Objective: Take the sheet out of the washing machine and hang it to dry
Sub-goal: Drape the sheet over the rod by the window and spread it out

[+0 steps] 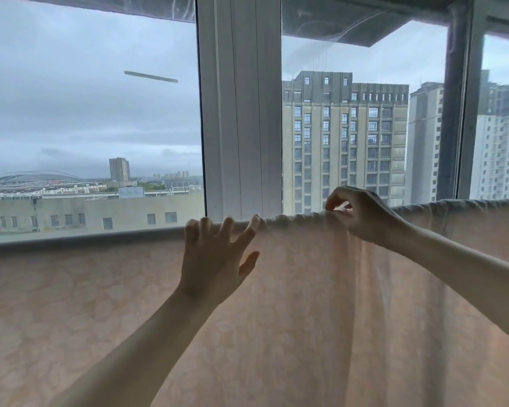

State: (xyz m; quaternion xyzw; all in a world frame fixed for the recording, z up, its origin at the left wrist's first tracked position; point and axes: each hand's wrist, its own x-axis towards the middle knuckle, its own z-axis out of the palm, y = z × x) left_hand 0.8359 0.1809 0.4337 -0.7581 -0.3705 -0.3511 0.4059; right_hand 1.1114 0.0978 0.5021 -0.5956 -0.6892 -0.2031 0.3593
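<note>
A pale pink patterned sheet (291,304) hangs in front of me across the whole width, draped over a horizontal line or rail that the cloth hides. Its top edge is gathered into wrinkles in the middle. My left hand (218,259) is spread flat against the sheet, its fingertips reaching the top edge. My right hand (356,212) pinches the bunched top edge between thumb and fingers, just right of the left hand. No washing machine is in view.
Behind the sheet stands a large window with a wide white frame post (241,113) in the middle and a darker post (462,113) at the right. Tall apartment buildings (347,142) and grey sky show through the glass.
</note>
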